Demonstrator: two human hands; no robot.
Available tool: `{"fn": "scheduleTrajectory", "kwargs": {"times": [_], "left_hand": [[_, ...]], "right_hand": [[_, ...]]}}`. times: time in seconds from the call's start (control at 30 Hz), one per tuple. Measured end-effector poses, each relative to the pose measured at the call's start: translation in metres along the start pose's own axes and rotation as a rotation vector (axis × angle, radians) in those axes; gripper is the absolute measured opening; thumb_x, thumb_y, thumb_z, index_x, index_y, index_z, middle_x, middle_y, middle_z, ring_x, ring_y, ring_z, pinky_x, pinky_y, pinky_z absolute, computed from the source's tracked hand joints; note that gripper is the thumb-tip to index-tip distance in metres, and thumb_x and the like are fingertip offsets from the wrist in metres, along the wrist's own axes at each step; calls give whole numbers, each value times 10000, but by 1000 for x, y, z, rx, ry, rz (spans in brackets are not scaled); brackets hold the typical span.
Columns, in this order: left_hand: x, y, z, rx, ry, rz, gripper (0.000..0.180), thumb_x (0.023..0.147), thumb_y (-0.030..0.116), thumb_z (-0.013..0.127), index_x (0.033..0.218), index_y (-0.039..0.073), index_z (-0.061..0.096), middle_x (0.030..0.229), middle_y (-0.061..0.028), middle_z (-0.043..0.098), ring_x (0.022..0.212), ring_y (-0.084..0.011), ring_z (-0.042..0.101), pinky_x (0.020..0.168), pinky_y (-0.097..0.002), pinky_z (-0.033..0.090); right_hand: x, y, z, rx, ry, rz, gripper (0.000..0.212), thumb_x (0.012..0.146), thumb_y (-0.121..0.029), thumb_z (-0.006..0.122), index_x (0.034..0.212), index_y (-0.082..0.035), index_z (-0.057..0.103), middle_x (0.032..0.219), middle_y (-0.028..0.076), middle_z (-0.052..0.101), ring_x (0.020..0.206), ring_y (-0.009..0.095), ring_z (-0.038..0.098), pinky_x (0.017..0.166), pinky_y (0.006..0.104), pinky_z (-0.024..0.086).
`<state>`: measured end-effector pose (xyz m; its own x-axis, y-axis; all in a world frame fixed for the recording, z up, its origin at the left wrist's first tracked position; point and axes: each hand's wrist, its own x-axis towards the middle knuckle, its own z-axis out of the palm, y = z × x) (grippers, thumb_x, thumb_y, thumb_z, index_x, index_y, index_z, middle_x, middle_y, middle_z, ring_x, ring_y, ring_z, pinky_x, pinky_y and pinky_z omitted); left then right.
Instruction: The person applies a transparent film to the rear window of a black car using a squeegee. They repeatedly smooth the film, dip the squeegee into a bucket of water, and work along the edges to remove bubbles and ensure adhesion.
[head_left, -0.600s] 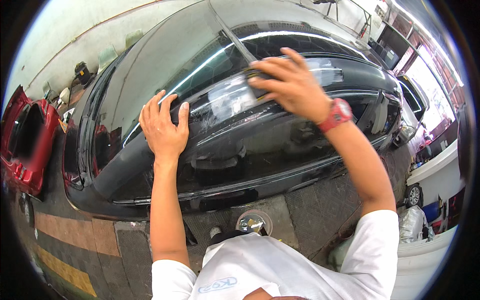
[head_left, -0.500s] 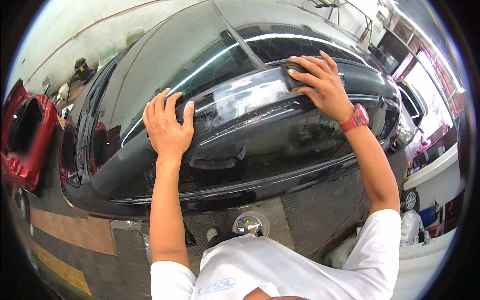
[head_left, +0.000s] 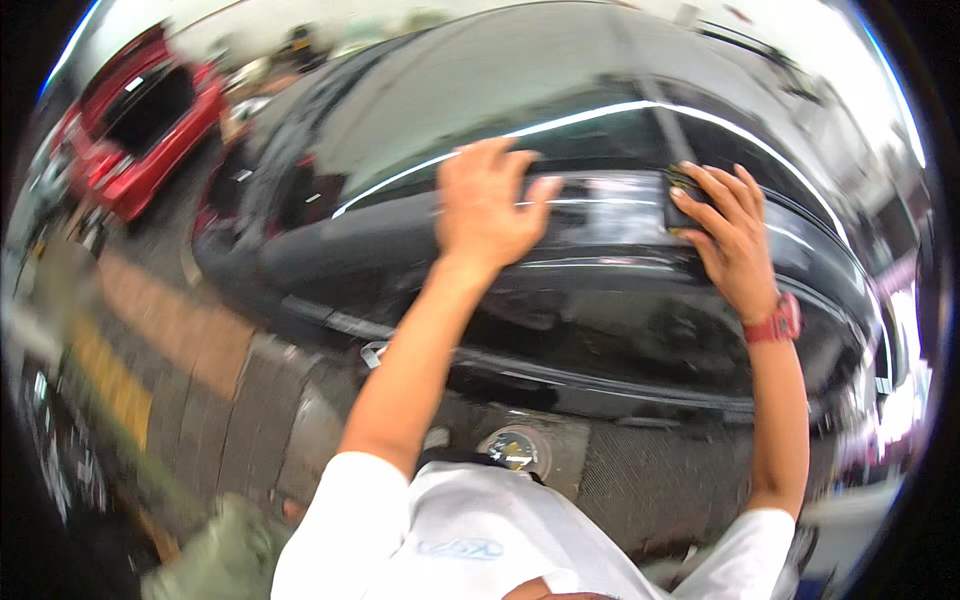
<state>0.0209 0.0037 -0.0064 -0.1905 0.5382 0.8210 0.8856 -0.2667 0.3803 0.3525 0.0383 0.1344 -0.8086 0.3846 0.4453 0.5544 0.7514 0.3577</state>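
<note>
A black car (head_left: 600,320) fills the middle of the head view. Along its upper side runs a panel with a dull, whitish patch (head_left: 618,212), grey at its edges. At the right end of that patch my right hand (head_left: 735,240) grips a dark, flat hand pad (head_left: 680,208) with yellowish edges, pressed against the panel. The fingers curve over the pad, so much of it is hidden. My left hand (head_left: 487,212) is at the panel left of the patch, its fingers spread and slightly blurred. Nothing is visible in it.
A clear round tub (head_left: 516,448) stands on the floor close to my feet. At the far left sits a red car (head_left: 205,100) with its rear lid raised. A yellow floor stripe (head_left: 115,370) and brown tiles (head_left: 180,315) lie at the left.
The view has swung left, so the car and both hands appear further right and the red car shows more fully. My right hand still holds the pad by the whitish patch.
</note>
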Motion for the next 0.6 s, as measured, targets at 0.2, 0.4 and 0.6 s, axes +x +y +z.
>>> {"fn": "scheduleTrajectory", "kwargs": {"times": [0.2, 0.4, 0.6], "left_hand": [[2, -11, -7, -56, 28, 17, 499, 1014, 501, 772, 1230, 53, 803, 1423, -194, 701, 1393, -407, 600, 1242, -589, 404], [-3, 0, -3, -132, 16, -62, 520, 990, 501, 788, 1206, 29, 803, 1420, -213, 700, 1389, -410, 595, 1269, -567, 386], [5, -7, 16, -113, 70, -35, 558, 988, 524, 761, 1200, 10, 802, 1364, -222, 702, 1392, -413, 584, 1285, -553, 360]], "right_hand": [[-49, 51, -2, -229, -2, -104, 462, 1029, -206, 755, 1489, -166, 758, 1702, 102, 618, 1619, 352, 503, 1405, 600, 301], [-9, 7, 27, -165, 15, -110, 499, 1047, -111, 720, 1545, -145, 722, 1725, 109, 592, 1655, 353, 460, 1411, 586, 296], [-52, 90, 11, -306, 40, -212, 473, 1129, -162, 655, 1599, -124, 687, 1755, 129, 566, 1665, 350, 465, 1411, 570, 279]]}}
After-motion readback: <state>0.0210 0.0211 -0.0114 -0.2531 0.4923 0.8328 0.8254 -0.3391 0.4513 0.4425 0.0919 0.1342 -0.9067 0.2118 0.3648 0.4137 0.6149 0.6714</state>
